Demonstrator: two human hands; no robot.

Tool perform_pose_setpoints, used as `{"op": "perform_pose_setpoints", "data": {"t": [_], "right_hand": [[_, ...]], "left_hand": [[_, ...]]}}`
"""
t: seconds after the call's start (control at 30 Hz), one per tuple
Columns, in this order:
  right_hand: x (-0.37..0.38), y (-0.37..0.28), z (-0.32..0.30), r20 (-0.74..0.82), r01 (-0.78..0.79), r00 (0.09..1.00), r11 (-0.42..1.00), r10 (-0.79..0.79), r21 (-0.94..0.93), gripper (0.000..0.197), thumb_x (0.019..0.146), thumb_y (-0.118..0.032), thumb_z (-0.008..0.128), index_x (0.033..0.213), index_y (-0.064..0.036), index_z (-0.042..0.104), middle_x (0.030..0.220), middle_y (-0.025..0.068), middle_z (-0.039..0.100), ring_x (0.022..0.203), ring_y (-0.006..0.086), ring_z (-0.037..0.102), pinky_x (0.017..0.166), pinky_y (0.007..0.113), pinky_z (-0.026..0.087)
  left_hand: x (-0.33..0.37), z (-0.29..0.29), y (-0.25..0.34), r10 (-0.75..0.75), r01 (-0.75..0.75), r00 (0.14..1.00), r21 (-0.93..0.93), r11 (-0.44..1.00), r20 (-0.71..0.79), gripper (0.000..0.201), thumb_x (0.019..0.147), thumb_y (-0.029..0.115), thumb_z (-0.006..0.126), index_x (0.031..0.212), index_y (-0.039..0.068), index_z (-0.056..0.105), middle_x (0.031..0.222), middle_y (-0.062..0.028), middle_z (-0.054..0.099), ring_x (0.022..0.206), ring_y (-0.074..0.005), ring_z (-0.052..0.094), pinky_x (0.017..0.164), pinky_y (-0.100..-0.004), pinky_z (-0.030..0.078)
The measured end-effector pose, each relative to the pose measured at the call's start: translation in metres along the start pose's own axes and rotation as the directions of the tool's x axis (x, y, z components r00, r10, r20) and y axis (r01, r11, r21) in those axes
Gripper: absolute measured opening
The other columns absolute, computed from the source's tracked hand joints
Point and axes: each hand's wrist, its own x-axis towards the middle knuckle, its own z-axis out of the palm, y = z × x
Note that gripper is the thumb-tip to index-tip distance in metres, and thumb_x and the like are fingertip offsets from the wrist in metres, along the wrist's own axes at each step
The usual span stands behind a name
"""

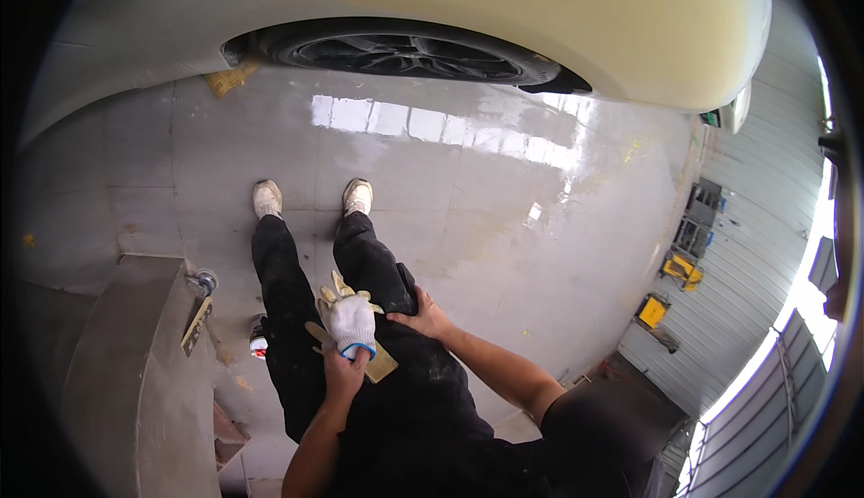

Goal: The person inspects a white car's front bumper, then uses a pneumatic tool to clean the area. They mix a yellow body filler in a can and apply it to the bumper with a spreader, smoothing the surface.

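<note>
A glove (351, 325) is gripped in the left hand (344, 376), over a tan strip (383, 367); right of the glove, the right hand (428, 320) is rested against the thigh (425, 367), its grip unclear.

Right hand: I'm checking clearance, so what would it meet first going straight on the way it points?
The right trouser leg, which the right hand seems to touch, though depth is unclear.

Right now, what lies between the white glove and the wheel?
In the head view, from the white glove outward: black right trouser leg, pale shoe, then grey floor with reflections before the wheel.
</note>
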Motion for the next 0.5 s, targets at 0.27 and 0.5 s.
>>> {"op": "perform_pose_setpoints", "data": {"t": [0.27, 0.5], "right_hand": [[0.005, -0.051, 0.046, 0.001, -0.197, 0.980, 0.960, 0.201, -0.197, 0.113, 0.082, -0.077, 0.066, 0.157, 0.0007, 0.034, 0.150, 0.0250, 0.050, 0.139, 0.0407, 0.052, 0.114, 0.049, 0.044], [0.007, -0.084, 0.075, -0.002, -0.269, 0.960, 0.921, 0.280, -0.283, 0.099, 0.091, -0.072, 0.059, 0.154, 0.0015, 0.037, 0.150, 0.0259, 0.050, 0.138, 0.0421, 0.052, 0.112, 0.051, 0.045]], "left_hand": [[0.004, -0.071, -0.012, -0.157, 0.161, 0.987, -0.177, 0.971, 0.036, 0.034, 0.086, 0.010, 0.069, 0.117, -0.006, 0.067, 0.107, -0.0180, 0.073, 0.098, -0.0308, 0.073, 0.087, -0.0402, 0.056], [0.003, -0.116, -0.026, -0.261, 0.278, 0.960, -0.221, 0.935, 0.102, 0.035, 0.088, 0.006, 0.061, 0.120, -0.008, 0.065, 0.112, -0.0161, 0.073, 0.102, -0.0262, 0.071, 0.091, -0.0374, 0.055]]}}
